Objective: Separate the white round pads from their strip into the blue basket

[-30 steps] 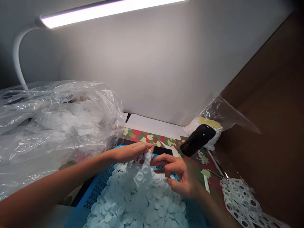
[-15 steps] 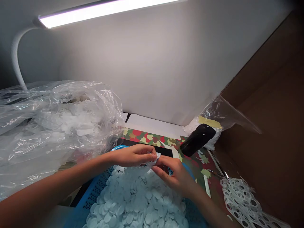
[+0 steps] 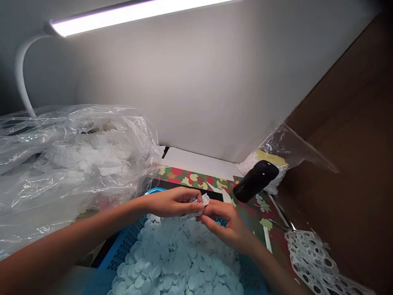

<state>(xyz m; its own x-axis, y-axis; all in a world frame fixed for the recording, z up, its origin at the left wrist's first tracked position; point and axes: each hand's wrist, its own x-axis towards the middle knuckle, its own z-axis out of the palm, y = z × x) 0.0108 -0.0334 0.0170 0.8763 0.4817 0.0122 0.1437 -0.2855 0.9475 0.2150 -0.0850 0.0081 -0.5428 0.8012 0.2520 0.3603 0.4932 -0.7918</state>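
My left hand (image 3: pixel 173 202) and my right hand (image 3: pixel 227 229) meet above a blue plastic mesh basket (image 3: pixel 125 241). Between their fingertips they pinch a small crumpled piece of white perforated sheet (image 3: pixel 198 205). Beneath them, the basket holds a deep heap of white round discs (image 3: pixel 175 258), and the discs nearly reach my hands. Much of the basket is hidden by the heap and my forearms.
A bulging clear plastic bag (image 3: pixel 70 164) of white pieces lies to the left. To the right are a black handle (image 3: pixel 255 181), scissors (image 3: pixel 282 217), a punched white sheet pile (image 3: pixel 313 262), a leaf-patterned mat (image 3: pixel 190 177) and a cardboard wall (image 3: pixel 337 123).
The white perforated piece no longer stands up with a strip trailing into the heap. It is now gathered small between my fingertips, and my hands have drawn closer together, slightly higher above the discs.
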